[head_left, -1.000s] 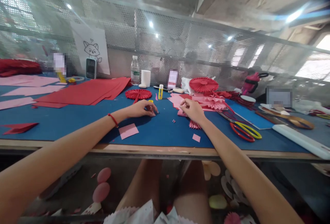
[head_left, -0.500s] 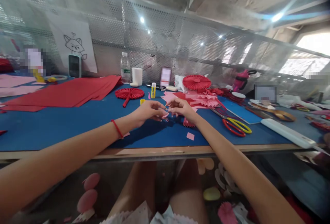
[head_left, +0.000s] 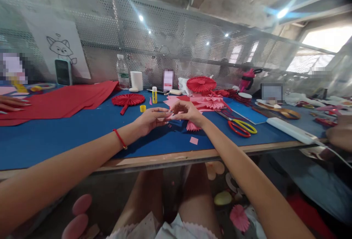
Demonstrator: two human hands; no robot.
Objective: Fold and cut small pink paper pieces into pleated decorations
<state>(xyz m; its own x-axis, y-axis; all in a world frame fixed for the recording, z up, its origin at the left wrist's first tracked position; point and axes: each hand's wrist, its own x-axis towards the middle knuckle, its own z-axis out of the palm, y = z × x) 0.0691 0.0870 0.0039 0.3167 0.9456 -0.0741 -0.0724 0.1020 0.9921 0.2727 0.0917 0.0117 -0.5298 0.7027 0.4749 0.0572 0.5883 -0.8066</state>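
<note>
Across the blue-topped table (head_left: 55, 140), I see my left hand (head_left: 150, 119) and right hand (head_left: 187, 111) meeting at the fingertips just above pleated pink paper (head_left: 193, 126), though I cannot tell whether they pinch anything.

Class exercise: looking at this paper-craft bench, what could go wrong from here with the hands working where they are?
The pleated pink paper fan sits directly below the right hand, so a slip might crush its folds. The loose pink paper square lies close to the bench's front edge and could be brushed off. The red-and-yellow-handled scissors lie beside the right forearm, so a careless sideways move could knock them.
</note>
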